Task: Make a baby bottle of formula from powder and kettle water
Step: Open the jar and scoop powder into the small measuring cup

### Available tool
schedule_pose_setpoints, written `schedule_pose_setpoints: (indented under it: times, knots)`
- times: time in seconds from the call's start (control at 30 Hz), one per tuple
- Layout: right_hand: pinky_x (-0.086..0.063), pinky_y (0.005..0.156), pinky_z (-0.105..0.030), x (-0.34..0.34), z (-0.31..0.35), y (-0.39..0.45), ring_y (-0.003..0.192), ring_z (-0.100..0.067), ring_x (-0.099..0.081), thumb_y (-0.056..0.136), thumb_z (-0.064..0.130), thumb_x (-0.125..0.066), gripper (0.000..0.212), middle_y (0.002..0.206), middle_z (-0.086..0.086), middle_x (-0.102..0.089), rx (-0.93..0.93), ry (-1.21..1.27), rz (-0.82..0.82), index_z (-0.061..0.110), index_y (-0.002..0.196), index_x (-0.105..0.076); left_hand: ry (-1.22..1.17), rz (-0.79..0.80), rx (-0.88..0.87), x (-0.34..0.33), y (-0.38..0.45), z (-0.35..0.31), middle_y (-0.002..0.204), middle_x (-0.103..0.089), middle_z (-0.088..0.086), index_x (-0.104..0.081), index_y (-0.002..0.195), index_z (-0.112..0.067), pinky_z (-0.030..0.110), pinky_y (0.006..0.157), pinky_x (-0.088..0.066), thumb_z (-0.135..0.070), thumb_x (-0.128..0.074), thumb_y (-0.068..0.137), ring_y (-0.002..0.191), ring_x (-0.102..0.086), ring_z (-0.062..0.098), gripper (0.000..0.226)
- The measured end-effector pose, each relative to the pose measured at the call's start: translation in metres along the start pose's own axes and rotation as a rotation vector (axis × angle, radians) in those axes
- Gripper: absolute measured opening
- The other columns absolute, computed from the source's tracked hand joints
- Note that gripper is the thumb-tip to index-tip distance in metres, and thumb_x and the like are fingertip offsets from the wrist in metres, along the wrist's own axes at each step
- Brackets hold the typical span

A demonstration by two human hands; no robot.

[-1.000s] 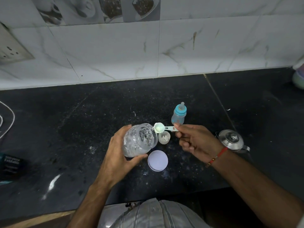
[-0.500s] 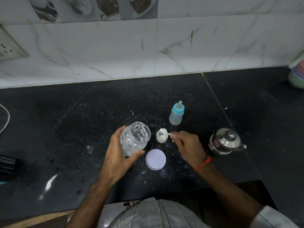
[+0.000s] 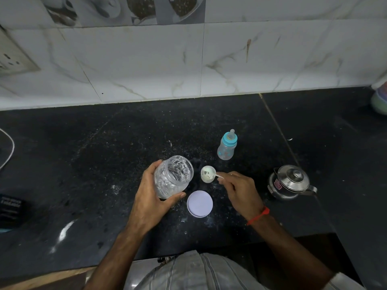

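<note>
A small white cup [image 3: 207, 174] sits just beyond the right hand [image 3: 238, 190], whose fingers pinch a scoop [image 3: 217, 176] over it. The left hand [image 3: 151, 197] grips the powder jar [image 3: 172, 175] tilted toward it for easy scooping. The baby bottle [image 3: 227, 146] stands capped farther back.

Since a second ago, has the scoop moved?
Yes. The scoop came down from the jar mouth and now sits lower, farther from the baby bottle.

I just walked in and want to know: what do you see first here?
Two hands at the middle of the black counter: the left hand tilts an open clear jar, and the right hand holds a scoop in a small white cup. A bottle with a blue collar stands behind; a shiny kettle sits to the right.
</note>
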State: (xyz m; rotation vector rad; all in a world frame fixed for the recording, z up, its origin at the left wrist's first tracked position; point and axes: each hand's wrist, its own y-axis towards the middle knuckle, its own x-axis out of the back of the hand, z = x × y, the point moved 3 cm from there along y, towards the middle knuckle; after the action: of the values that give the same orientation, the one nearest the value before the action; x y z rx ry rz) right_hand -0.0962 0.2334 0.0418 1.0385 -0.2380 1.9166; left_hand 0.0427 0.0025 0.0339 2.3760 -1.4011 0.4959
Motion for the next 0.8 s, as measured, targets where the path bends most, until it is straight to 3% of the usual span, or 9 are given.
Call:
schedule_pose_setpoints:
  times: [0.07,0.13,0.3,0.37,0.47,0.53,0.63,0.73,0.8]
  knots:
    - [-0.050,0.077,-0.005,0.004,-0.001,0.003,0.076,0.004,-0.066,0.102,-0.002,-0.063,0.021,0.087,0.007,-0.075,-0.155,0.176,-0.052,0.004,0.113,-0.079,-0.007,0.005,0.008,-0.001,0.001,0.001,0.151,-0.048,-0.019,-0.033,0.151,-0.043,0.016,0.106,-0.042,-0.068,-0.090,0.060,0.138,-0.049,-0.004,0.111]
    - [-0.045,0.064,-0.006,0.009,-0.001,0.006,0.059,0.006,-0.058,0.105,0.004,-0.059,0.024,0.064,0.021,-0.065,-0.286,0.322,-0.060,0.017,0.106,-0.080,-0.006,0.007,0.007,-0.002,0.001,0.003,0.151,-0.048,-0.019,-0.033,0.152,-0.043,0.020,0.108,-0.043,-0.068,-0.089,0.060,0.138,-0.050,-0.002,0.111]
    - [-0.042,0.048,-0.014,0.029,0.022,0.015,0.052,0.001,-0.050,0.101,0.017,-0.069,0.017,0.066,-0.001,-0.072,-0.414,0.726,-0.103,0.025,0.096,-0.084,-0.046,0.041,0.027,-0.008,0.002,0.008,0.150,-0.050,-0.016,-0.034,0.151,-0.043,0.017,0.107,-0.044,-0.075,-0.087,0.058,0.138,-0.051,0.000,0.112]
    - [-0.043,0.049,-0.014,0.033,0.034,0.020,0.051,0.001,-0.053,0.094,0.018,-0.077,0.013,0.067,-0.005,-0.073,-0.414,0.734,-0.098,0.026,0.087,-0.085,-0.051,0.060,0.023,-0.010,0.002,0.009,0.152,-0.050,-0.013,-0.034,0.152,-0.041,0.015,0.108,-0.043,-0.070,-0.089,0.058,0.139,-0.050,0.000,0.113]
    - [-0.044,0.050,-0.007,0.027,0.048,0.031,0.051,0.006,-0.060,0.086,0.016,-0.086,0.006,0.062,0.010,-0.073,-0.386,0.676,-0.046,0.014,0.083,-0.082,-0.045,0.089,0.002,-0.014,0.002,0.006,0.152,-0.050,-0.012,-0.034,0.152,-0.041,0.008,0.108,-0.041,-0.058,-0.094,0.061,0.138,-0.048,-0.006,0.110]
    - [-0.046,0.050,-0.012,0.017,0.054,0.037,0.052,0.003,-0.060,0.081,0.018,-0.091,0.017,0.063,0.005,-0.073,-0.396,0.637,0.000,0.012,0.077,-0.076,-0.064,0.103,-0.010,-0.017,0.002,0.004,0.152,-0.050,-0.014,-0.034,0.152,-0.041,0.017,0.111,-0.045,-0.055,-0.095,0.063,0.139,-0.049,-0.004,0.109]
    - [-0.055,0.063,-0.029,0.003,0.061,0.045,0.067,-0.011,-0.061,0.075,0.022,-0.095,0.030,0.073,-0.006,-0.071,-0.378,0.509,0.060,0.015,0.073,-0.066,-0.105,0.106,-0.012,-0.019,0.000,0.004,0.152,-0.051,-0.018,-0.037,0.152,-0.042,0.035,0.113,-0.051,-0.053,-0.097,0.064,0.140,-0.053,0.006,0.107]
    - [-0.045,0.057,-0.013,-0.008,0.060,0.050,0.063,-0.005,-0.050,0.076,0.027,-0.094,0.036,0.069,0.004,-0.058,-0.338,0.413,0.082,0.019,0.074,-0.059,-0.101,0.098,-0.005,-0.018,-0.001,0.007,0.152,-0.052,-0.019,-0.036,0.152,-0.045,0.041,0.112,-0.052,-0.056,-0.097,0.063,0.140,-0.054,0.008,0.108]
    - [-0.044,0.056,-0.012,-0.011,0.055,0.050,0.061,-0.004,-0.046,0.080,0.032,-0.091,0.036,0.068,0.006,-0.054,-0.352,0.411,0.051,0.018,0.077,-0.058,-0.100,0.064,0.011,-0.016,0.000,0.013,0.150,-0.051,-0.021,-0.035,0.150,-0.050,0.039,0.112,-0.052,-0.062,-0.094,0.062,0.139,-0.054,0.006,0.106]
